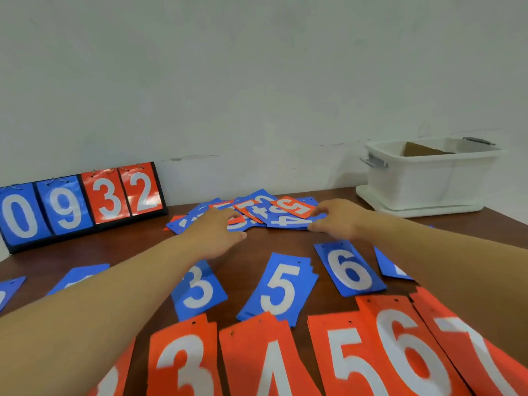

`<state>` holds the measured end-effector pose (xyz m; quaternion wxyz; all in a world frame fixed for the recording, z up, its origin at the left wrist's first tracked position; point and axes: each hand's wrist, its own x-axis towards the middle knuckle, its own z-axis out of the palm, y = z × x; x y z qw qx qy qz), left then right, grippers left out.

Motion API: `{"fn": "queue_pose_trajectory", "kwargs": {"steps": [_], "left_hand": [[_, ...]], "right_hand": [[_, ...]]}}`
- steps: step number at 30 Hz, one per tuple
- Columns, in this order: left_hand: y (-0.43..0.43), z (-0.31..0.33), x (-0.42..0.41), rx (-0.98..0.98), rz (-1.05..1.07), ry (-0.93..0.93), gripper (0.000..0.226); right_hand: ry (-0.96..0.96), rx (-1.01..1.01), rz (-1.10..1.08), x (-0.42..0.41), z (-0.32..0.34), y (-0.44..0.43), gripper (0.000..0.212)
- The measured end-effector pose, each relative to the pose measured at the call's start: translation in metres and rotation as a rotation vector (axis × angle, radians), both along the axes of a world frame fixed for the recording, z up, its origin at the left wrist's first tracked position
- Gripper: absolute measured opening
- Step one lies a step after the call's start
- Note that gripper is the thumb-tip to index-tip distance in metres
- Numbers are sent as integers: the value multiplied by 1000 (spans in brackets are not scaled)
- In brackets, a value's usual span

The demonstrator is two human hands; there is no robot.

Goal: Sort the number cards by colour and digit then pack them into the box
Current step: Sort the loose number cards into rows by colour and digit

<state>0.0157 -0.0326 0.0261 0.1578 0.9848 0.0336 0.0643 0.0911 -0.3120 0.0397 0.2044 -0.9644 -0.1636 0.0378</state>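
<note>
Head view: left hand (217,230) lies flat on the mixed card pile (288,221), right hand (335,217) pinches its edge.

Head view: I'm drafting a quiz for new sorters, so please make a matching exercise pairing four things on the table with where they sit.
1. white plastic box with grey handles
2. black-framed flip scoreboard
3. mixed pile of blue and orange number cards
4. row of orange number cards

A. nearest edge
B. far left
C. far right
D. far centre

Pairs: 1-C, 2-B, 3-D, 4-A
</note>
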Motion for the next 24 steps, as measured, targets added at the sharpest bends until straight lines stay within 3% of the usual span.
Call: {"fn": "queue_pose_trajectory", "kwargs": {"steps": [4, 11, 18, 21, 24], "left_hand": [[7, -19, 60, 28, 19, 13, 61], [-22, -38, 136, 68, -116, 5, 56], [-38, -39, 195, 57, -91, 82, 54], [-41, -37, 203, -41, -86, 144, 40], [-43, -35, 208, -99, -83, 136, 24]], "right_hand": [[-1, -101, -31, 64, -10, 18, 60], [-11, -193, -126, 127, -31, 44, 46], [16, 20, -225, 142, -39, 33, 50], [18, 114, -279, 153, -39, 14, 23], [52, 296, -367, 154, -39, 1, 17]]}}
